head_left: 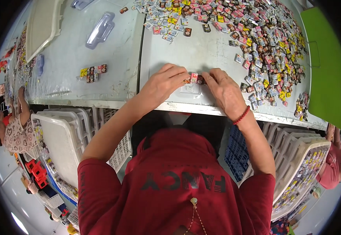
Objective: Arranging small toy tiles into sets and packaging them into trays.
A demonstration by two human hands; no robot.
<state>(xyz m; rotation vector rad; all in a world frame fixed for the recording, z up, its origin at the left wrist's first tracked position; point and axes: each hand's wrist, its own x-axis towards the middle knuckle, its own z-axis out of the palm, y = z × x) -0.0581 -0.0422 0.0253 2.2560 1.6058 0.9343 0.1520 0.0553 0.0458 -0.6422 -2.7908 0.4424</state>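
Near the front edge of the white table, a short row of small printed blocks, pink in the middle and darker at the sides, is held between my two hands. My left hand pinches its left end with thumb and fingers. At the other end, the bent fingers of my right hand close on it, partly hiding the dark blocks there. Just below the row lies a small clear plastic tray. To the left, a cluster of similar yellow, dark and white blocks sits on the table.
A large spread of loose blocks covers the far right table, beside a green board. Clear plastic shells and a white tray lie left. White crates stand below the table. Other people work at both sides.
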